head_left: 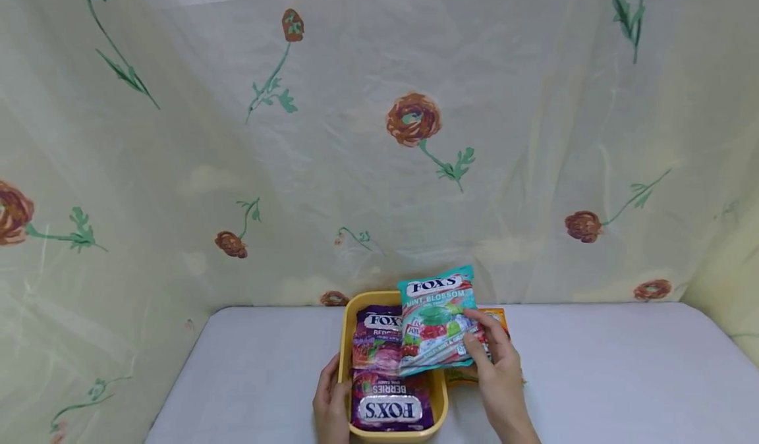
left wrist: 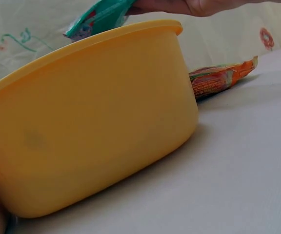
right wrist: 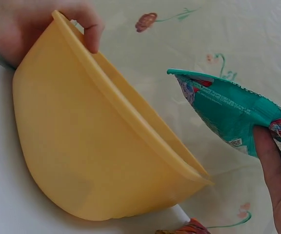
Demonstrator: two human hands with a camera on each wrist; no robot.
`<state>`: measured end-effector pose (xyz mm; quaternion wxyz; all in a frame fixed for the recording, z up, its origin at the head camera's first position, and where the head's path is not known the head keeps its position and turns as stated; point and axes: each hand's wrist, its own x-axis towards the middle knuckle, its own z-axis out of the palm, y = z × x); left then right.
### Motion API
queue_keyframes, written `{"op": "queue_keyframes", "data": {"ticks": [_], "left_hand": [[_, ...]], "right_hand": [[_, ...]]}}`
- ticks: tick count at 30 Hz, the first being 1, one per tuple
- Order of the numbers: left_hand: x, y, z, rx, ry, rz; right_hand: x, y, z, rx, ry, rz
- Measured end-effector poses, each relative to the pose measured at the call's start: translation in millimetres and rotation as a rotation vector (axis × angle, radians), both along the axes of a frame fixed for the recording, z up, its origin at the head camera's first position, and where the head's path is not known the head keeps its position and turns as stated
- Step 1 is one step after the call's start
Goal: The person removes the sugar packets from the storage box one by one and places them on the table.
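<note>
My right hand (head_left: 499, 371) pinches a teal Fox's Mint Blossom candy bag (head_left: 437, 322) by its right side, raised over the right rim of a yellow plastic tub (head_left: 440, 410). Two purple Fox's Berries candy bags, a far one (head_left: 373, 342) and a near one (head_left: 391, 401), lie inside the tub. The far one is partly covered by the teal bag in the head view. On the tub's left side, my left hand (head_left: 332, 398) grips the wall, with a thumb over the rim. In the right wrist view, the teal bag (right wrist: 223, 107) hangs apart from the tub.
An orange candy bag (left wrist: 221, 78) lies flat on the white table (head_left: 605, 365) just right of the tub, partly hidden behind my right hand in the head view. A flower-patterned curtain (head_left: 504, 233) hangs along the table's back edge.
</note>
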<state>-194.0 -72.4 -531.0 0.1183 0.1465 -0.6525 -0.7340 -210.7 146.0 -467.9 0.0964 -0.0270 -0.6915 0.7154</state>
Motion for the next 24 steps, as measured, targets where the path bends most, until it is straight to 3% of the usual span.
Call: {"op": "queue_keyframes", "data": {"ticks": [6,24], "left_hand": [[-3.1,3.5,1.0,0.002,-0.039,0.003],[-2.5,0.9,0.2,-0.009,-0.061,0.006]], "right_hand": [[-0.1,5.7,3.2,-0.023,0.001,-0.008],[-0.1,12.7,-0.1,-0.031,0.015,-0.036]]}}
